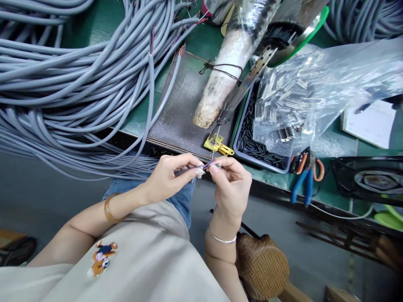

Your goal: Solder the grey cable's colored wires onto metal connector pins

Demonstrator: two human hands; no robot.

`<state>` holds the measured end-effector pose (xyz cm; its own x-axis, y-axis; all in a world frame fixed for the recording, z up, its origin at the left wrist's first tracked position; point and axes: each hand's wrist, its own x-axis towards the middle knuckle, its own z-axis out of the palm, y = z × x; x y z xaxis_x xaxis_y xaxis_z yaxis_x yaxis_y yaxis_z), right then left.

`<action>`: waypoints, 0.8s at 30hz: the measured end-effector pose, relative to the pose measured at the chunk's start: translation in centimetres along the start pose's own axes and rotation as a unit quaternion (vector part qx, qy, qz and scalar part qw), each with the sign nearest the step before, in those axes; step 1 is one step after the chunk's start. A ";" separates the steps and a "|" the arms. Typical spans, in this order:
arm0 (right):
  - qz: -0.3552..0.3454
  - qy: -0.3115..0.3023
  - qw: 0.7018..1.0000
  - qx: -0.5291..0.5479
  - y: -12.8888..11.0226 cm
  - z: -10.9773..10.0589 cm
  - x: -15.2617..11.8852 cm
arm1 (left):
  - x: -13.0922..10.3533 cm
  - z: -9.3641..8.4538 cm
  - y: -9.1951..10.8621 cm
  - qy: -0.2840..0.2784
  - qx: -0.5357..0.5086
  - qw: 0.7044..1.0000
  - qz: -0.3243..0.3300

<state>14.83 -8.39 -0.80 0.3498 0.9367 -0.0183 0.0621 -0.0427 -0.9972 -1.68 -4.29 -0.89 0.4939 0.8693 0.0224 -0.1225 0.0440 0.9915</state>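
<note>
Between hands (168, 174), wire ends (209, 163) indistinct

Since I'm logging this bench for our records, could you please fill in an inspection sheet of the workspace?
Surface: green tabletop, with a dark board on it.
Job's things: thin coloured wires between the fingertips, just off the table's front edge.
Clutter: tray of small black pieces, clear bag of metal parts partly over it; blue-handled pliers at the edge.
Hands: left hand, white wrapping at its fingertips, and right hand both pinch at the wires.
Cables: grey cables heaped at left, some ends showing coloured wires; another coil at upper right.
Surroundings: grey floor; brown patterned seat beside the right arm.
</note>
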 end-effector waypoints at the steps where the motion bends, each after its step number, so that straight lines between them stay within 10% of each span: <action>1: -0.002 0.003 1.000 -0.003 -0.1 0.0 -0.1 | 0.0 0.0 -0.1 0.003 -0.014 1.000 -0.003; 24: -0.010 0.006 1.000 0.018 0.1 0.3 0.0 | -0.1 0.0 -0.4 -0.009 -0.120 0.992 -0.047</action>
<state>14.52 -8.24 -0.89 0.3599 0.9330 0.0024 0.0361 -0.0114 -0.9993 -1.66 -4.42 -1.25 0.5277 0.8470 -0.0646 -0.2760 0.2428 0.9300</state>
